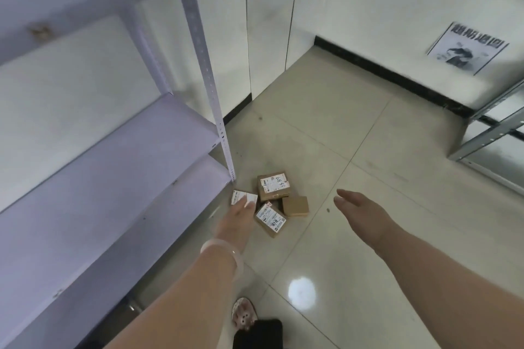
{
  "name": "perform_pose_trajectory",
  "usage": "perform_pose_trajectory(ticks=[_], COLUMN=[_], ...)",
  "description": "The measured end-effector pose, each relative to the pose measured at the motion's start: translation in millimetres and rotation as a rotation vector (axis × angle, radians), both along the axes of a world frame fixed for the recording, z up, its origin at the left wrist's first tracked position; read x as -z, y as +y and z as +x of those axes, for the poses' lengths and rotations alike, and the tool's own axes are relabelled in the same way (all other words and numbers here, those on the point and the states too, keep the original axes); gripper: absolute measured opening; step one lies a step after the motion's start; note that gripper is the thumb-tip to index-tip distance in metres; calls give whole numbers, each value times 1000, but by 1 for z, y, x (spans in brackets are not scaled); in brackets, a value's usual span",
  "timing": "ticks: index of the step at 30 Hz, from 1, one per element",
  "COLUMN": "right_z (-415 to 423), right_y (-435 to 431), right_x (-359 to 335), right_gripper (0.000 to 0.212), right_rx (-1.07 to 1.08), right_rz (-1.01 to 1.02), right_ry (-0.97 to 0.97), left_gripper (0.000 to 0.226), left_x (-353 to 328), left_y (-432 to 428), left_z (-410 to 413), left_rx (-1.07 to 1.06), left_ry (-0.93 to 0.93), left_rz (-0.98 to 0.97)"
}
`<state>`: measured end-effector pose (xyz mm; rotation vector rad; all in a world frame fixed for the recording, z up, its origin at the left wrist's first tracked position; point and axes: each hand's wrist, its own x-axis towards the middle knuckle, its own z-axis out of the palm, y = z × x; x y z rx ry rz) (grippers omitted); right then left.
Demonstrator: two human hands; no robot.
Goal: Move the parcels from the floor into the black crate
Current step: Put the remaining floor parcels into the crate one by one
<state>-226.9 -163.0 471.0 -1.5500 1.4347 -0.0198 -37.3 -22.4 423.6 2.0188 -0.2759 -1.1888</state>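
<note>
Two bare hands reach toward small parcels on a tiled floor.

The left hand (237, 214), a pale bangle (224, 252) on its wrist, and the right hand (361, 207) are empty, fingers loosely extended; beyond them, four small brown cardboard parcels (273, 201) cluster by the lilac metal shelf's post (226, 156).

Matt cardboard parcels (273, 186) on glossy floor tiles (354, 133)

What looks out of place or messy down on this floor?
Four small cardboard parcels lie in a loose, crooked cluster on the pale tiled floor, beside the foot of the lilac metal shelf, whose visible boards look bare. Both hands, left and right, reach out open and empty.
</note>
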Motion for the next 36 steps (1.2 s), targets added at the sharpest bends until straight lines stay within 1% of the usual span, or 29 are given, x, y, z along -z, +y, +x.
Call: perform_pose_trajectory(ticks=[3,5,7,9,13,17,21,24,27,29,30,32,33,34,35,36], right_z=[29,46,58,69,86,96,95,95,98,99,98,99,100,100,101,102], right_y=[-27,-41,-52,-64,-84,-96,-102,-103,-98,-91,-87,-82,-80,-79,-78,-77], right_x=[66,122,183,246,365,460,536,578,604,614,617,619,619,618,614,608], right_gripper=[43,44,44,44,44,42,34,42,46,48,49,48,47,46,46,45], right_rx=[-65,-164,-247,-242,-161,-239,-269,-276,-271,-286,-276,-228,-198,-175,-158,-141], right_rz=[23,58,108,161,239,202,162,193,234,225,229,272,303,325,337,338], right_ry=[21,54,92,133,203,201,185,167,121,126,122,97,73,52,40,30], left_gripper=[42,39,37,38,41,45,48,47,24,23,25,41,45,39,25,23], left_x=[44,88,134,190,301,406,490,536,567,579,582,585,582,579,571,565], left_y=[-22,-36,-44,-55,-79,-92,-89,-88,-98,-105,-107,-109,-109,-106,-105,-104], left_z=[8,12,16,23,34,35,24,13,7,7,7,9,9,9,10,10], left_rx=[-73,-157,-188,-214,-256,-308,-367,-396,-394,-382,-388,-415,-404,-378,-346,-341], left_ry=[136,169,170,163,255,212,258,327,392,442,455,463,451,427,407,407], left_rz=[-24,-6,22,52,49,49,97,114,106,90,81,70,73,69,63,52])
